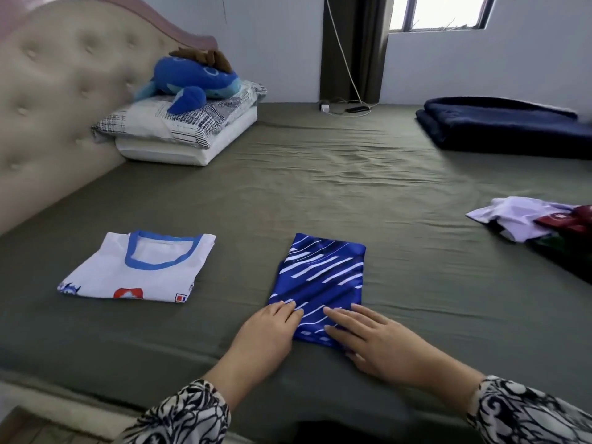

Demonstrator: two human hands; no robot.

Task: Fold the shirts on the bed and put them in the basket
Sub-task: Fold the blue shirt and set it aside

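The bed (320, 187) is lying mostly bare beyond the folded blue shirt (320, 277) near its front edge. The white shirt (137, 267) is lying apart leftward. Both hands, left (269, 331) and right (374, 341), are pressing flat, fingers straight, on the blue shirt's near edge.

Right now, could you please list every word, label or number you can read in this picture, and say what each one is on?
None can be read.
White shirt: printed badges along its near edge, too blurred to show any text.
Red cloth in the pile on the right: a small white mark, too small to read.
Blue striped shirt: stripes only.
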